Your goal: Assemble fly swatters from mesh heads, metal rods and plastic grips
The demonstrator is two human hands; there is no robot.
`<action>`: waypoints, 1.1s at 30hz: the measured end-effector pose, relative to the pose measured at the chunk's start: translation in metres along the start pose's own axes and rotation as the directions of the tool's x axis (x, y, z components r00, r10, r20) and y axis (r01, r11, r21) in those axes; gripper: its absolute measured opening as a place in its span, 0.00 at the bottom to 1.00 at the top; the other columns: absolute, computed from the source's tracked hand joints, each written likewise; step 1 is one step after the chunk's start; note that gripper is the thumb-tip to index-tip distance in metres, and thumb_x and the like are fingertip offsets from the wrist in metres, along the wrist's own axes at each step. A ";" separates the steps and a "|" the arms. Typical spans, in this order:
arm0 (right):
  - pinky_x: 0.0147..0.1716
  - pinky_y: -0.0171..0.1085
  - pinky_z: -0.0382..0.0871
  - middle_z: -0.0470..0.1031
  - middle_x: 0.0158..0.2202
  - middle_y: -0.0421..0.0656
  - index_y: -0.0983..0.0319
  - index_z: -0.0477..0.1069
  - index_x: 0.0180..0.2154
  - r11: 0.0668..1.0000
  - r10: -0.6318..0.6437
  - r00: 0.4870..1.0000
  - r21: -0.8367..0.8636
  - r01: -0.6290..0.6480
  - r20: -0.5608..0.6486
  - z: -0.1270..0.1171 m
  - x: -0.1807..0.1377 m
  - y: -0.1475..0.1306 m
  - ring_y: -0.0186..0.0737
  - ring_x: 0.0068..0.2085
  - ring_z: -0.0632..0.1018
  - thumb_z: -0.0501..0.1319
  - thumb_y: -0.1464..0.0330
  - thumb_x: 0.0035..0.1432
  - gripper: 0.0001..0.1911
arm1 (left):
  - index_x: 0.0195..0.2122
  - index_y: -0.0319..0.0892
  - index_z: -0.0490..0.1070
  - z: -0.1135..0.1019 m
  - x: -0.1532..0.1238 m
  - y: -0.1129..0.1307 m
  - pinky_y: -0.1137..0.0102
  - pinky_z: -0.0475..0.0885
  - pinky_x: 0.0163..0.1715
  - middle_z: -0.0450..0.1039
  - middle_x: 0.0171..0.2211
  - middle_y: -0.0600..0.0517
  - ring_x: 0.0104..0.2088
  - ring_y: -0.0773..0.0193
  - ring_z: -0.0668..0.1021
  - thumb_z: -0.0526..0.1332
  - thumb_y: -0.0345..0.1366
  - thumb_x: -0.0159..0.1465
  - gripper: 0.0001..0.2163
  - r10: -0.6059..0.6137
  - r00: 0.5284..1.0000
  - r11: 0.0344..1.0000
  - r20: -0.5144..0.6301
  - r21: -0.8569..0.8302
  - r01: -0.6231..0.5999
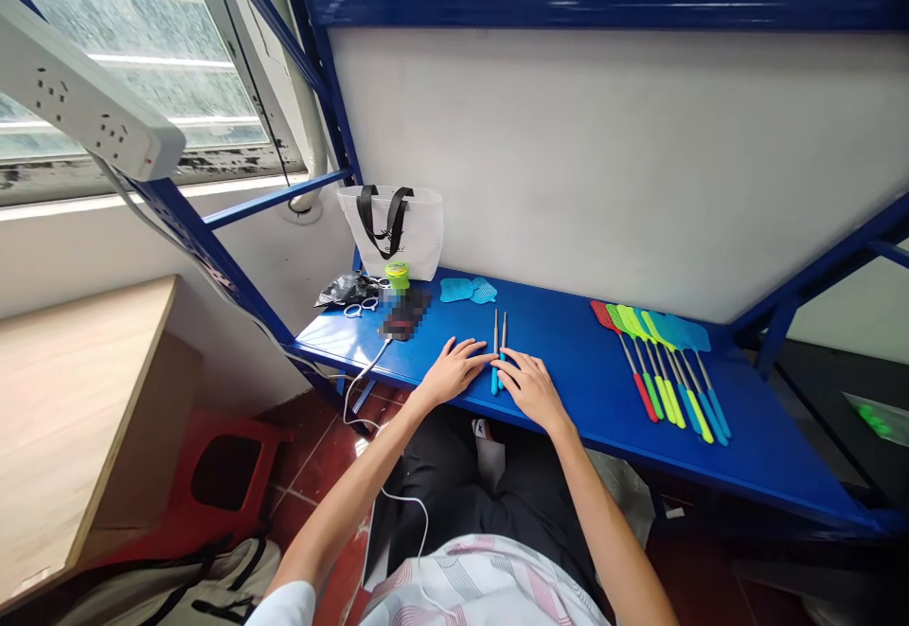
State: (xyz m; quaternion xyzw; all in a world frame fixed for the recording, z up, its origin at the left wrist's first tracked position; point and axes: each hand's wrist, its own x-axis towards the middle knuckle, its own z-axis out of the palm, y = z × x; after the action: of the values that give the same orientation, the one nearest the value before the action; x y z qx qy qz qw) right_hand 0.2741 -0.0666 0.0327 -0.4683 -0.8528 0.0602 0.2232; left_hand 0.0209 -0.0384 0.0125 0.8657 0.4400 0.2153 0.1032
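Note:
Two telescopic fly swatter handles (pixel 495 380) with metal rods and blue grips lie side by side on the blue table in front of me. My left hand (pixel 454 370) rests flat at their left, its fingers spread and its fingertips near the left handle. From the right, my right hand (pixel 529 385) reaches over the right handle with fingers apart, touching or almost touching the grips. Neither hand is closed around anything. Farther back lie blue fly swatter heads (pixel 455 290), detached from the rods and partly overlapping.
A row of several assembled fly swatters (pixel 664 370) in red, green, yellow and blue lies to the right. At the left are a phone (pixel 406 315) on a white cable, scissors (pixel 361 307), a green tub (pixel 398 276), a black plastic bag (pixel 345 289) and a white tote bag (pixel 422 233).

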 end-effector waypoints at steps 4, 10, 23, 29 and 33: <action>0.67 0.55 0.69 0.74 0.73 0.45 0.46 0.78 0.66 1.000 0.007 1.000 0.010 -0.007 -0.009 0.001 0.000 0.001 0.53 0.70 0.75 0.48 0.59 0.84 0.24 | 0.75 0.66 0.69 -0.002 0.001 0.000 0.43 0.52 0.80 0.69 0.75 0.54 0.77 0.50 0.67 0.53 0.45 0.83 0.21 -0.009 1.000 1.000 -0.003 -0.011 0.009; 0.66 0.55 0.69 0.76 0.71 0.46 0.50 0.80 0.61 0.996 0.090 0.992 -0.008 -0.091 -0.092 0.002 0.000 0.000 0.54 0.69 0.77 0.54 0.56 0.81 0.20 | 0.74 0.55 0.69 0.001 0.001 -0.009 0.48 0.57 0.79 0.70 0.75 0.47 0.75 0.52 0.71 0.54 0.48 0.83 0.21 -0.040 0.998 0.999 -0.051 -0.037 0.038; 0.64 0.55 0.67 0.78 0.70 0.45 0.51 0.81 0.57 0.988 0.117 0.981 -0.082 -0.130 -0.154 0.008 0.000 -0.002 0.52 0.66 0.78 0.54 0.68 0.76 0.19 | 0.78 0.53 0.64 0.005 0.122 -0.062 0.28 0.44 0.76 0.53 0.83 0.43 0.82 0.32 0.54 0.57 0.52 0.78 0.29 -0.295 0.951 0.949 -0.091 0.085 0.303; 0.65 0.57 0.65 0.77 0.70 0.50 0.56 0.80 0.57 0.958 0.234 0.929 -0.094 -0.270 -0.288 0.023 0.000 0.009 0.56 0.66 0.78 0.52 0.70 0.75 0.21 | 0.76 0.58 0.67 0.015 0.093 -0.054 0.28 0.49 0.76 0.65 0.78 0.47 0.79 0.37 0.62 0.54 0.50 0.80 0.25 -0.233 0.964 0.967 -0.127 0.077 0.243; 0.64 0.60 0.64 0.79 0.68 0.53 0.57 0.80 0.57 0.945 0.263 0.899 -0.095 -0.313 -0.350 0.027 -0.001 0.013 0.60 0.64 0.77 0.51 0.65 0.77 0.20 | 0.73 0.55 0.70 0.016 0.049 -0.035 0.29 0.52 0.75 0.67 0.76 0.44 0.77 0.36 0.65 0.53 0.49 0.81 0.23 -0.238 0.951 0.961 -0.199 0.094 0.260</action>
State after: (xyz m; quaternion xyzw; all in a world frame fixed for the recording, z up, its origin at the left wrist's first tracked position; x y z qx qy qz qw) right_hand 0.2733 -0.0574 0.0044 -0.6082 -0.7259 -0.0512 0.3170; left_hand 0.0290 0.0221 -0.0006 0.7840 0.5654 0.2536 0.0361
